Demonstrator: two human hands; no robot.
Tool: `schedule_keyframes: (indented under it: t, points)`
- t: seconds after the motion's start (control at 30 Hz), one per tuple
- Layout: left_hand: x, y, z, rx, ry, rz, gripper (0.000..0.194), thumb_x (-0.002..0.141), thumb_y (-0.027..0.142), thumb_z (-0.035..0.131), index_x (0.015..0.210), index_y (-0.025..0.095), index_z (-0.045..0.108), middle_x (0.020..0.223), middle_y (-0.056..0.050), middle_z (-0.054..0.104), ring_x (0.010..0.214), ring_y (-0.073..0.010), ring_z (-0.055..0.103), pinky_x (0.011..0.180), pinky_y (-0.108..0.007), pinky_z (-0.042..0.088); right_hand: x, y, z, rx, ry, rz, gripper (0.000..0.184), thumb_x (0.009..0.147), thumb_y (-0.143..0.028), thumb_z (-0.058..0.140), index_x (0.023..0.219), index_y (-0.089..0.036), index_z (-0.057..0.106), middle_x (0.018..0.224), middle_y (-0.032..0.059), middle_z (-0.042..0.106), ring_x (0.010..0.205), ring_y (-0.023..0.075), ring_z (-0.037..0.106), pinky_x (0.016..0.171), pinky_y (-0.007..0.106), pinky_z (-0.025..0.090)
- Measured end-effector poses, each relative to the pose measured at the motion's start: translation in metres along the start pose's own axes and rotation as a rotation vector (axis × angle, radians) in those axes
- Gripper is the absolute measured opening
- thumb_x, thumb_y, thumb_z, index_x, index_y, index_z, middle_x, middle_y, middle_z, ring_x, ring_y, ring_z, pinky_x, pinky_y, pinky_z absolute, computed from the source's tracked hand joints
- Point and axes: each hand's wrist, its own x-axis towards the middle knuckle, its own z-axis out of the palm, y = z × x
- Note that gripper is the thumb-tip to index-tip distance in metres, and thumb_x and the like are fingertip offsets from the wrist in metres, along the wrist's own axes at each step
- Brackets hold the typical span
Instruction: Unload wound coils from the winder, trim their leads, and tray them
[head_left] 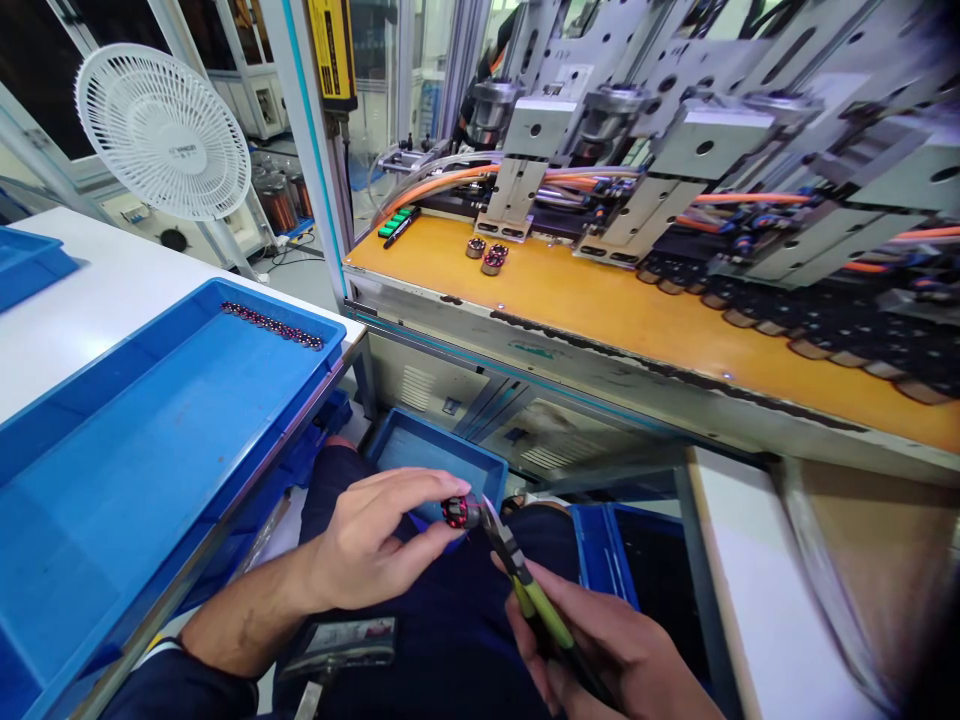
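Between the thumb and fingers of my left hand (pixel 375 530) is a small motor stator (pixel 460 512), dark with reddish windings. My right hand (pixel 600 640) is wrapped round a pair of cutting pliers (pixel 534 592) with yellow-green and black handles. The plier jaws point up and left, close against the stator's right side. I cannot tell whether the jaws touch it or what lies between them. Both hands are above my lap.
On my left, a blue tray (pixel 150 480) holds a row of similar stators (pixel 271 325) at its far end. A few stators (pixel 491 258) and a black marker (pixel 401 228) lie on the orange machine ledge (pixel 555 305). A blue bin (pixel 442 440) sits below. A white fan (pixel 165 130) stands behind.
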Motion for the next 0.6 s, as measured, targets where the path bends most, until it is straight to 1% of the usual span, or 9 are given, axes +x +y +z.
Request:
schedule_keyframes:
  t: [0.07, 0.17, 0.23, 0.3, 0.37, 0.43, 0.47, 0.53, 0.6]
  points:
    - [0.0, 0.0, 0.0, 0.003, 0.007, -0.013, 0.05, 0.071, -0.001, 0.074, 0.117, 0.012, 0.059, 0.1, -0.013, 0.075, 0.094, -0.0193, 0.073, 0.087, -0.028, 0.061, 0.0, 0.0, -0.002, 0.019, 0.013, 0.016, 0.049, 0.083, -0.018, 0.057, 0.132, -0.023, 0.057, 0.089, 0.006, 0.068, 0.07, 0.0145, 0.062, 0.064, 0.023, 0.053]
    - [-0.003, -0.002, 0.001, -0.036, 0.041, -0.071, 0.051, 0.07, -0.002, 0.074, 0.116, 0.015, 0.06, 0.102, -0.012, 0.075, 0.095, -0.0191, 0.073, 0.086, -0.028, 0.061, 0.0, -0.003, -0.003, 0.051, 0.03, -0.011, 0.05, 0.088, -0.024, 0.054, 0.138, -0.023, 0.051, 0.097, 0.0073, 0.068, 0.078, 0.0157, 0.066, 0.074, 0.026, 0.056]
    - [-0.008, -0.005, 0.004, -0.178, 0.079, -0.189, 0.052, 0.07, -0.001, 0.075, 0.116, 0.018, 0.061, 0.104, -0.01, 0.074, 0.092, -0.0177, 0.073, 0.083, -0.027, 0.061, 0.002, -0.006, -0.006, -0.059, 0.079, -0.068, 0.046, 0.088, -0.025, 0.054, 0.134, -0.021, 0.056, 0.093, 0.0068, 0.069, 0.08, 0.0171, 0.068, 0.077, 0.027, 0.056]
    - [-0.014, -0.011, 0.006, -0.451, 0.106, -0.4, 0.05, 0.069, 0.001, 0.077, 0.113, 0.02, 0.063, 0.105, -0.008, 0.074, 0.089, -0.0155, 0.073, 0.08, -0.025, 0.061, 0.01, -0.013, -0.016, -0.301, 0.154, -0.166, 0.043, 0.086, -0.024, 0.055, 0.129, -0.02, 0.061, 0.089, 0.0064, 0.07, 0.083, 0.0184, 0.069, 0.081, 0.028, 0.056]
    - [-0.019, -0.018, 0.008, -0.788, 0.125, -0.636, 0.045, 0.068, 0.007, 0.08, 0.109, 0.02, 0.065, 0.102, -0.007, 0.075, 0.086, -0.0136, 0.073, 0.078, -0.023, 0.059, 0.025, -0.026, -0.037, -0.578, 0.291, -0.315, 0.045, 0.084, -0.024, 0.055, 0.129, -0.019, 0.061, 0.099, 0.0079, 0.071, 0.09, 0.0206, 0.069, 0.087, 0.031, 0.054]
    - [-0.024, -0.023, 0.008, -1.055, 0.138, -0.835, 0.041, 0.067, 0.014, 0.083, 0.105, 0.018, 0.067, 0.097, -0.007, 0.077, 0.082, -0.0138, 0.073, 0.074, -0.021, 0.058, 0.049, -0.046, -0.068, -0.833, 0.521, -0.432, 0.051, 0.083, -0.024, 0.053, 0.133, -0.016, 0.057, 0.11, 0.0104, 0.07, 0.095, 0.0229, 0.069, 0.09, 0.033, 0.052]
    - [-0.027, -0.025, 0.007, -1.138, 0.147, -0.911, 0.039, 0.068, 0.017, 0.083, 0.103, 0.017, 0.069, 0.096, -0.008, 0.077, 0.08, -0.0146, 0.074, 0.073, -0.022, 0.058, 0.064, -0.058, -0.087, -0.947, 0.637, -0.444, 0.055, 0.081, -0.024, 0.054, 0.135, -0.014, 0.054, 0.113, 0.0119, 0.069, 0.096, 0.0238, 0.069, 0.089, 0.033, 0.052]
    - [-0.033, -0.025, 0.004, -1.21, 0.171, -1.035, 0.034, 0.069, 0.021, 0.083, 0.1, 0.015, 0.071, 0.096, -0.011, 0.077, 0.079, -0.017, 0.075, 0.072, -0.024, 0.058, 0.097, -0.081, -0.125, -1.219, 0.818, -0.334, 0.054, 0.079, -0.024, 0.056, 0.131, -0.011, 0.058, 0.11, 0.0145, 0.07, 0.089, 0.0251, 0.069, 0.077, 0.031, 0.052]
    - [-0.042, -0.021, 0.0, -1.198, 0.212, -1.104, 0.034, 0.067, 0.023, 0.084, 0.098, 0.013, 0.072, 0.098, -0.014, 0.077, 0.079, -0.0184, 0.075, 0.073, -0.025, 0.058, 0.131, -0.1, -0.155, -1.282, 0.858, -0.326, 0.046, 0.084, -0.026, 0.053, 0.123, -0.005, 0.063, 0.101, 0.0205, 0.071, 0.083, 0.0281, 0.068, 0.069, 0.034, 0.049]
